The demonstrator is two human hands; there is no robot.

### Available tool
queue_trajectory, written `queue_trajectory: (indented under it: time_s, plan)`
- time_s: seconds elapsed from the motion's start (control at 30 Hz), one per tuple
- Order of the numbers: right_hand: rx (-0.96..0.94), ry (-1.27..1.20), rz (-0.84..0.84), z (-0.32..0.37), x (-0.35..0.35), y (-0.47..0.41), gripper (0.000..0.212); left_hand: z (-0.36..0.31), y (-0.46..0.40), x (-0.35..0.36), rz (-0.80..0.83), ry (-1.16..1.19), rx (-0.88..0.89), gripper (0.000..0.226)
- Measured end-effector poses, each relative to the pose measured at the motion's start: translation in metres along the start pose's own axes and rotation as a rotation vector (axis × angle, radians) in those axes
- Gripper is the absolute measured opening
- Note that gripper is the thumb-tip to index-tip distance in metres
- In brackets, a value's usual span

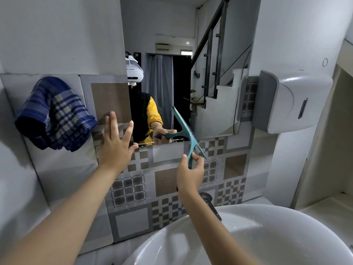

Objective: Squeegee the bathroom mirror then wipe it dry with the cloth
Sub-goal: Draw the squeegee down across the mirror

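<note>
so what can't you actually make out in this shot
- Mirror, head view: the top is cut off by the frame edge, and streaks or water on the glass are too faint to judge.
- Squeegee: whether its blade touches the glass cannot be told.
- Tap: mostly hidden behind the right hand.
- Cloth: what it hangs on is covered by its own folds.
- Basin: its front is cut off at the bottom edge.

In front of me the patterned grey-and-brown tiled wall (166, 180) carries everything: the frameless rectangular mirror (210, 73) is mounted on it, the blue checked cloth (55, 113) hangs left of the mirror, and the white-and-grey plastic dispenser (282, 100) sits right of the mirror
</note>
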State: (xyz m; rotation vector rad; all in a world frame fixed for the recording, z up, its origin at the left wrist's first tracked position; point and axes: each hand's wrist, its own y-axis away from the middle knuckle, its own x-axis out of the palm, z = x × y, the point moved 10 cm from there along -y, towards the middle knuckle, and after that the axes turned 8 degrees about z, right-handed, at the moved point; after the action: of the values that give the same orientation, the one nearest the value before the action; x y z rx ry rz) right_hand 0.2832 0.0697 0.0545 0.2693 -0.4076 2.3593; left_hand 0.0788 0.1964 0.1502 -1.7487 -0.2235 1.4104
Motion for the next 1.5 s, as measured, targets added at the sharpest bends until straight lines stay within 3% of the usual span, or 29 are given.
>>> queue_trajectory:
  time_s: [0.27,0.47,0.97,1.3,1.5]
  plan:
    - [0.005,0.011,0.038,-0.005,0.021,0.020,0.008,0.001,0.002,-0.006,0.056,0.020,0.005,0.095]
    - [-0.091,0.127,0.087,-0.012,0.030,0.032,0.013,0.009,0.005,-0.018,0.069,-0.106,0.052,0.101]
    - [-0.254,0.497,0.172,-0.028,0.032,0.041,0.019,0.017,0.007,-0.014,0.117,-0.138,0.077,0.102]
    - [-0.216,0.697,0.235,-0.032,0.019,0.041,0.025,0.016,0.006,-0.013,0.113,-0.187,0.080,0.103]
    - [-0.204,0.694,0.230,-0.027,0.005,0.042,0.028,0.013,0.007,-0.017,0.172,-0.152,0.052,0.106]
